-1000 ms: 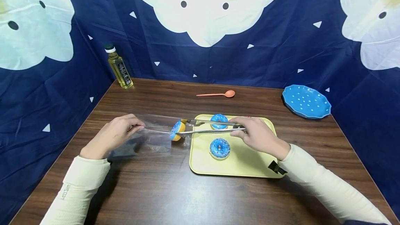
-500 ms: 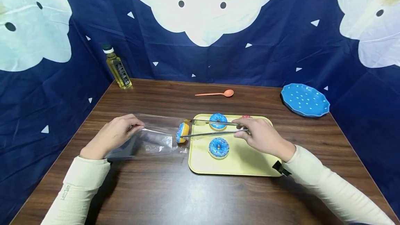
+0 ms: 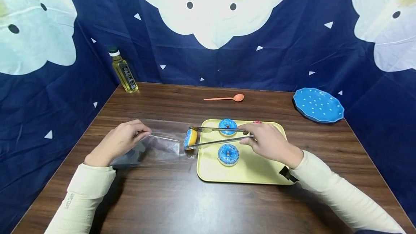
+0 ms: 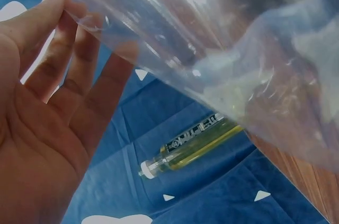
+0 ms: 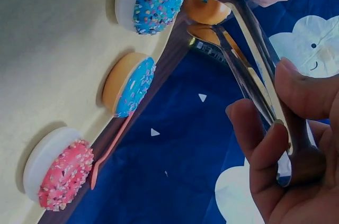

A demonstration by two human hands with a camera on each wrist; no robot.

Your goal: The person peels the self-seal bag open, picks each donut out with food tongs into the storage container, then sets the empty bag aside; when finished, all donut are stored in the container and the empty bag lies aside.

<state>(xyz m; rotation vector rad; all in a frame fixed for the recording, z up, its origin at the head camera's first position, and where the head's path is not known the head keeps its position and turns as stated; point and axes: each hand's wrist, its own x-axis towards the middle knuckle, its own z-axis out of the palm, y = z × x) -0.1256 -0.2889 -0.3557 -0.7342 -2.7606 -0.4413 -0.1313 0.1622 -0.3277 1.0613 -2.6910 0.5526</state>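
Observation:
My left hand [image 3: 118, 142] pinches the edge of a clear plastic bag [image 3: 162, 145] between thumb and fingertips; the left wrist view shows the bag [image 4: 212, 49] stretching away from the fingers. My right hand [image 3: 268, 142] grips metal tongs [image 3: 224, 141] by their handle end. Between the spread tong tips is a blue-iced doughnut [image 3: 190, 139], standing on edge at the bag's right end. How far it lies inside the bag I cannot tell. In the right wrist view its orange underside [image 5: 209, 7] faces the tongs, one tip forked, the other rounded.
A yellow tray [image 3: 256, 172] holds two blue-iced doughnuts [image 3: 228, 154] and a pink-iced one [image 5: 63, 176], mostly hidden in the head view. Behind lie an orange spoon [image 3: 238, 97] and blue dotted plates [image 3: 318, 104]. An oil bottle [image 3: 125, 71] stands back left.
The doughnut and tong tips have shifted slightly right, and the doughnut stands more upright. The tong arms have spread wider apart. My left hand has stayed in place on the bag.

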